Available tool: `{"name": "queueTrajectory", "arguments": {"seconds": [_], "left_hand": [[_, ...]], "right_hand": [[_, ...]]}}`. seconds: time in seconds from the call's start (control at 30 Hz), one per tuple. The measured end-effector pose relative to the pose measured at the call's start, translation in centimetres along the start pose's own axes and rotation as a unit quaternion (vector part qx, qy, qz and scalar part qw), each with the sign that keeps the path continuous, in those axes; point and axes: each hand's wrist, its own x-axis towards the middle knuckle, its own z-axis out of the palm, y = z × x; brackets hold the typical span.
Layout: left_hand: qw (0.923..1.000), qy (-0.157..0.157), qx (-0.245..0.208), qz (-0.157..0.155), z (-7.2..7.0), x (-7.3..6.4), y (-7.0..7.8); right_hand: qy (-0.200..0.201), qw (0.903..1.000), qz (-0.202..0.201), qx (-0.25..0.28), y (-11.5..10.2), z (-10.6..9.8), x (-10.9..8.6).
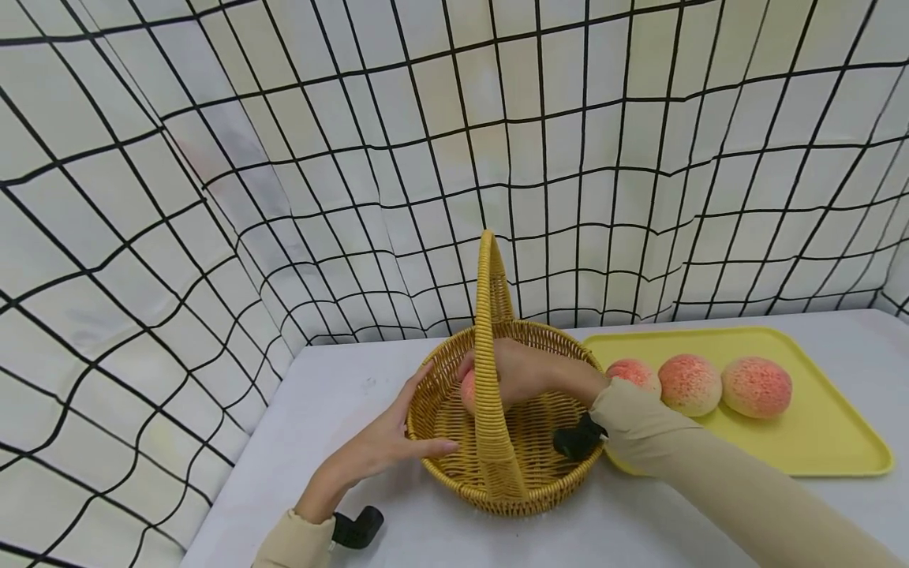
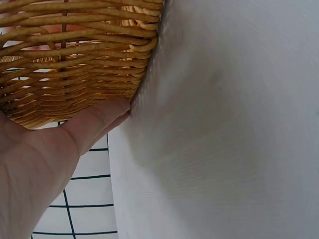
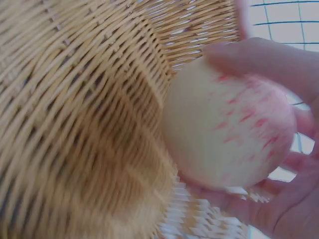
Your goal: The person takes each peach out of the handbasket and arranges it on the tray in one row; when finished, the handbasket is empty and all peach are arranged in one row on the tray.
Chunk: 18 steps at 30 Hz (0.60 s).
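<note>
A yellow-brown wicker basket [image 1: 540, 498] with a tall arched handle [image 1: 486, 339] stands on the table. Reaching in over its right side, my right hand [image 1: 521, 369] grips a pink-and-cream peach [image 3: 224, 124] inside the basket; the handle partly hides that peach in the head view. The right wrist view shows thumb and fingers curled round the fruit beside the woven wall. At the basket's left side, my left hand [image 1: 379, 438] touches it with fairly straight fingers, the thumb spread apart at the near-left rim. Those fingers [image 2: 97, 117] lie against the outer weave.
To the right, a yellow tray [image 1: 831, 442] bears three more peaches [image 1: 756, 386] in a row, the leftmost partly behind the right sleeve. A white wall with a black grid [image 1: 568, 181] rises behind and left of the white table [image 1: 341, 379]. Each wrist carries a black device [image 1: 358, 527].
</note>
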Motion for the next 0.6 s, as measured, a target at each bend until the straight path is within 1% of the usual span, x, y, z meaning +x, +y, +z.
{"name": "queueTrajectory", "arguments": {"seconds": [0.13,0.23,0.33,0.47,0.6], "left_hand": [[1.0000,0.002,-0.001,-0.003,-0.1,-0.3,0.1],[0.9999,0.008,0.003,-0.008,-0.2,-0.5,0.2],[0.9998,0.013,0.004,-0.014,-0.2,-0.7,0.2],[0.9997,0.018,0.002,-0.017,-0.1,-0.8,0.3],[0.9997,0.019,-0.002,-0.016,0.1,-0.5,0.4]], "right_hand": [[0.031,0.9994,-0.011,0.010,-1.0,-1.9,-2.1],[0.051,0.9986,0.004,-0.013,-2.4,-3.5,-4.0],[0.065,0.9977,0.017,-0.009,-3.5,-5.0,-6.1],[0.093,0.9954,0.019,-0.013,-3.9,-6.7,-9.0],[0.121,0.9916,0.036,-0.028,-3.9,-8.2,-12.2]]}}
